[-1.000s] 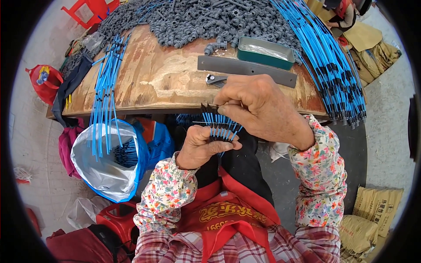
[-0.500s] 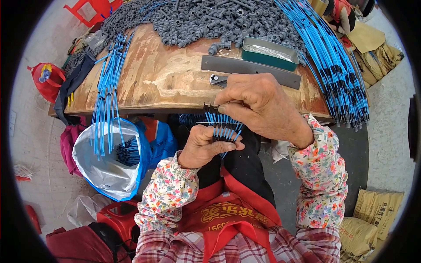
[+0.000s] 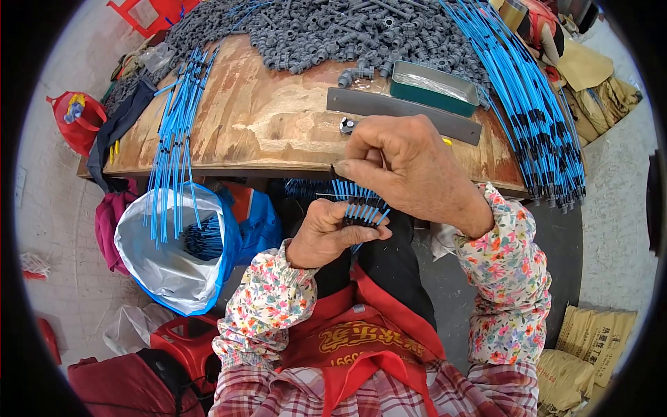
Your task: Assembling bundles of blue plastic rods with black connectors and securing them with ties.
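left hand [image 3: 321, 232]: fingers pinch fanned blue tubes [image 3: 360, 211] | right hand [image 3: 411, 167]: fingertips pressed together at the tubes' black tops, above the left fingers; contents unclear | risk: a loosened left pinch could let tubes slip out

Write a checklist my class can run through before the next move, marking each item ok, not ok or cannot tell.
1. Left grip holding the blue tubes: ok.
2. Right grip pinching a tube end: cannot tell; fingertips hide it.
3. Green tray upright on the table: ok.
4. Long tubes at left wholly on the table: not ok; ends overhang.
5. Hand tool fully visible: not ok; right grip covers part.
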`<action>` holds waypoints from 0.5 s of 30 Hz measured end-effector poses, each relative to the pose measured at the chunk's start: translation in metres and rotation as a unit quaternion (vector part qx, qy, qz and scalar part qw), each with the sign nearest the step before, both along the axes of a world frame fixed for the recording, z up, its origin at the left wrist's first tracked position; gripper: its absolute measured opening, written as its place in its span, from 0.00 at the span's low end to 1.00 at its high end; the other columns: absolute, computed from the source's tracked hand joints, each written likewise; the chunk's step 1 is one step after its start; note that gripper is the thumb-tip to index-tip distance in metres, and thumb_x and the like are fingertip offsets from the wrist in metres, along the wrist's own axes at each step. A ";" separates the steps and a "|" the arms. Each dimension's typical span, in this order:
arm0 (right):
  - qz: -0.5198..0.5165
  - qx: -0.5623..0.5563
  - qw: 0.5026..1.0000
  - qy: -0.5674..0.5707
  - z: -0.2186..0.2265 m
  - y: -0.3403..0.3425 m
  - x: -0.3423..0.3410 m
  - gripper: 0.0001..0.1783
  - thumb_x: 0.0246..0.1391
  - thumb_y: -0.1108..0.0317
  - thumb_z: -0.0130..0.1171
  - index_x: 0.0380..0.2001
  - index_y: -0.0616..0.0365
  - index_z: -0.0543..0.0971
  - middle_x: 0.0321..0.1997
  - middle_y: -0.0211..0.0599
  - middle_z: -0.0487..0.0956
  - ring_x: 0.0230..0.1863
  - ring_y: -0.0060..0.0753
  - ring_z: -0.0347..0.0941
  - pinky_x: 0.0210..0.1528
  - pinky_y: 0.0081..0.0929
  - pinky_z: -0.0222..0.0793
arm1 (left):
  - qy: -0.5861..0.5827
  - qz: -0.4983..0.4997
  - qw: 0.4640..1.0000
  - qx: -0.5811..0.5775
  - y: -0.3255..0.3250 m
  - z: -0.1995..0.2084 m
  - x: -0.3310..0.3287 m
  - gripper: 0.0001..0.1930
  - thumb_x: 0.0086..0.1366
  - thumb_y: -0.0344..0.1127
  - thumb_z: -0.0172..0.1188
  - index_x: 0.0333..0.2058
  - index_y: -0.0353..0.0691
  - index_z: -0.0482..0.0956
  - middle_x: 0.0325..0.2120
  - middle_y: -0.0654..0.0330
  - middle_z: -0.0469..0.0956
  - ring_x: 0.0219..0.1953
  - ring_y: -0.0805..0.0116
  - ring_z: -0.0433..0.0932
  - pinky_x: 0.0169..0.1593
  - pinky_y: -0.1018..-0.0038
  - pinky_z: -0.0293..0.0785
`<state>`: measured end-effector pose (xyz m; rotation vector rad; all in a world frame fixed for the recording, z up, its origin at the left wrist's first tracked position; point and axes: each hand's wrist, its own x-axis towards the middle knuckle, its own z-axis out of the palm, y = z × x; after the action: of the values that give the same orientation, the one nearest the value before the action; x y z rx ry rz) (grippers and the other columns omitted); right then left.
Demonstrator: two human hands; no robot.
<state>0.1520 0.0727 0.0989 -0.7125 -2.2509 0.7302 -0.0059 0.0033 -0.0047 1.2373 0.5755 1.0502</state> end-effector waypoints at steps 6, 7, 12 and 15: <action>-0.028 -0.056 0.995 0.079 -0.005 0.002 -0.004 0.09 0.54 0.70 0.55 0.26 0.66 0.74 0.19 0.29 0.71 0.22 0.14 0.66 0.23 0.18 0.61 | 0.006 0.020 1.000 -0.001 0.001 -0.002 0.006 0.08 0.59 0.17 0.56 0.38 0.29 0.77 0.34 0.56 0.79 0.39 0.67 0.80 0.45 0.74 0.76; -0.025 -0.066 0.993 0.090 -0.005 0.004 -0.004 0.09 0.55 0.69 0.54 0.27 0.65 0.75 0.19 0.28 0.71 0.23 0.14 0.65 0.24 0.17 0.61 | 0.010 0.024 1.000 0.008 0.001 -0.003 0.007 0.07 0.59 0.18 0.56 0.38 0.29 0.77 0.33 0.56 0.79 0.39 0.67 0.80 0.45 0.74 0.76; -0.074 -0.200 0.965 0.153 -0.011 0.004 0.014 0.10 0.58 0.67 0.51 0.33 0.63 0.75 0.26 0.25 0.74 0.23 0.15 0.66 0.26 0.16 0.63 | 0.002 0.047 0.999 0.007 0.001 -0.006 0.004 0.07 0.61 0.21 0.56 0.39 0.30 0.75 0.30 0.57 0.79 0.37 0.69 0.80 0.43 0.76 0.76; -0.065 -0.267 0.931 0.240 -0.030 -0.007 0.028 0.13 0.58 0.64 0.52 0.41 0.63 0.73 0.32 0.27 0.75 0.25 0.14 0.66 0.27 0.16 0.64 | -0.014 0.046 0.999 -0.010 0.000 -0.006 0.006 0.07 0.62 0.23 0.55 0.40 0.30 0.75 0.30 0.56 0.79 0.36 0.70 0.80 0.42 0.77 0.76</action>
<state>0.1801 0.0658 0.0690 -0.8128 -1.5515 1.3136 0.0003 0.0036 -0.0105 1.1850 0.6244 1.1341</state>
